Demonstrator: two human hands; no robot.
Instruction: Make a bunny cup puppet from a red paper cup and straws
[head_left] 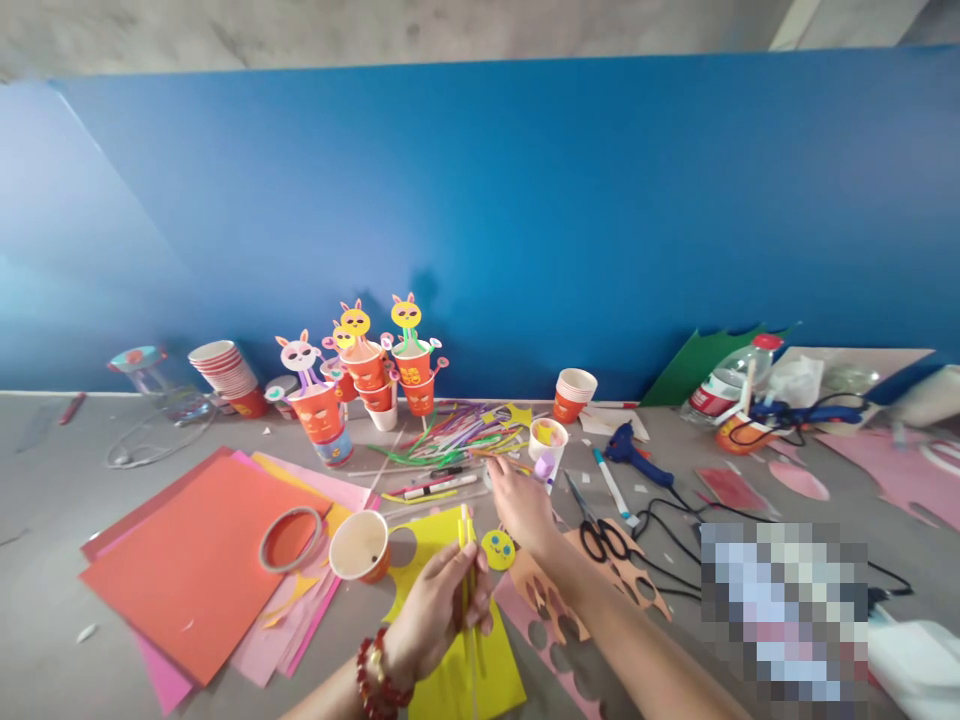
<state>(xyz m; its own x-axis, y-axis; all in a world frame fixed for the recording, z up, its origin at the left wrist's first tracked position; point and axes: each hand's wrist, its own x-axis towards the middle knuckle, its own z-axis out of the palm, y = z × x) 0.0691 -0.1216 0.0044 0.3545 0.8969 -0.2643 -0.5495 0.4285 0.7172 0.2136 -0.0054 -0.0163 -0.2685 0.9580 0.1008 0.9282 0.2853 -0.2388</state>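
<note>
My left hand (442,600), with a red bead bracelet at the wrist, is closed around a few upright yellow pipe cleaners (466,530). Below it lies a yellow paper sheet (495,690) with round cut-outs. Farther forward, my right hand (517,505) reaches to the near edge of a pile of coloured pipe cleaners (450,435). Its fingers point forward, and their tips are partly hidden. Just under that hand is a yellow paper face (498,549) with blue eyes. A marker (440,487) lies left of the right fingertips, and an open paper cup (360,546) stands left of my left hand.
Decorated cups with paper rabbit heads (322,410) stand at the back left. Stacked paper sheets (202,560) carry a tape roll (290,540). Right of my right arm are scissors (604,540), a blue glue gun (637,458) with a trailing cord, and a plastic bottle (731,380).
</note>
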